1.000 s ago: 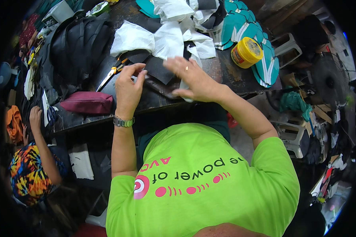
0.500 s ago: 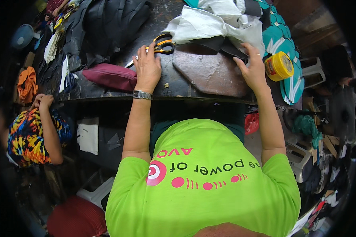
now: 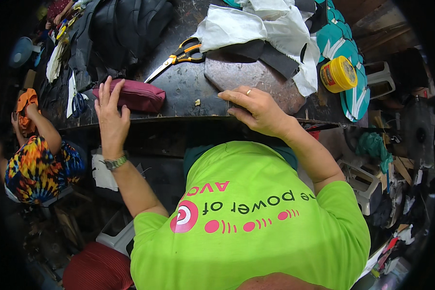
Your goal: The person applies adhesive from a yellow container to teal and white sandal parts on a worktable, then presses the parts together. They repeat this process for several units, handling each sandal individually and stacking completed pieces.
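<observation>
My left hand (image 3: pixel 112 123) is at the table's front edge with its fingers spread. Its fingertips overlap the left end of a maroon zipped pouch (image 3: pixel 142 96); whether they touch it I cannot tell. My right hand (image 3: pixel 263 112) is over the front edge of a worn brown slab (image 3: pixel 232 77), thumb and bent fingers apart, nothing visible between them. Scissors (image 3: pixel 188 53) with black and orange handles lie between pouch and slab, blades pointing toward the pouch. White cloth (image 3: pixel 232 29) and dark fabric strips (image 3: pixel 278 59) cover the slab's far part.
A yellow tub (image 3: pixel 339 75) stands at the right beside stacked teal pieces with white straps (image 3: pixel 355 99). Dark material (image 3: pixel 121 34) is heaped at the far left, near blue-handled scissors (image 3: pixel 78 104). Another person in a multicoloured top (image 3: pixel 41 166) sits at the left, hands by orange cloth (image 3: pixel 26 104).
My left hand has moved left from beside the scissors to the pouch's left end. My right hand has come left and nearer across the slab. The cloth and pouch have shifted slightly.
</observation>
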`<action>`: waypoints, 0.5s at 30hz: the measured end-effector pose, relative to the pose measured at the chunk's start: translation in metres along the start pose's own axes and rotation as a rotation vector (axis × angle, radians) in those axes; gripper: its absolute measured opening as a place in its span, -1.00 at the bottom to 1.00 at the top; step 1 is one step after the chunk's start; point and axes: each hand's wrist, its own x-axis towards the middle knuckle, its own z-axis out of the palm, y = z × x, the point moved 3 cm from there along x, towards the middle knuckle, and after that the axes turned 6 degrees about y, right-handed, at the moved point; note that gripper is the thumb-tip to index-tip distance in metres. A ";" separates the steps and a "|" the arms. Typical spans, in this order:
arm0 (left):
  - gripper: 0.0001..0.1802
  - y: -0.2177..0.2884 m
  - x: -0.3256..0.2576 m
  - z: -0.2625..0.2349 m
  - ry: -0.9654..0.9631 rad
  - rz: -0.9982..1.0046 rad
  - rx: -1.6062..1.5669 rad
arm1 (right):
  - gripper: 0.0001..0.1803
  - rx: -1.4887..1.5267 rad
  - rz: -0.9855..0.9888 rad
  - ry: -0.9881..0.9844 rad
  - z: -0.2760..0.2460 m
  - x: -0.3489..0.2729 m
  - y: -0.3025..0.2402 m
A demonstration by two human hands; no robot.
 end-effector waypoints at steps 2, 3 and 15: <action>-0.43 -0.021 0.000 0.006 -0.044 0.027 -0.087 | -0.46 0.050 0.066 -0.032 0.005 -0.003 -0.003; -0.52 -0.029 0.002 0.009 -0.053 0.047 -0.135 | -0.44 0.078 0.100 -0.046 0.006 -0.004 -0.003; -0.79 0.085 0.004 -0.031 0.295 0.269 -0.447 | -0.06 0.147 0.042 0.209 -0.061 0.010 -0.038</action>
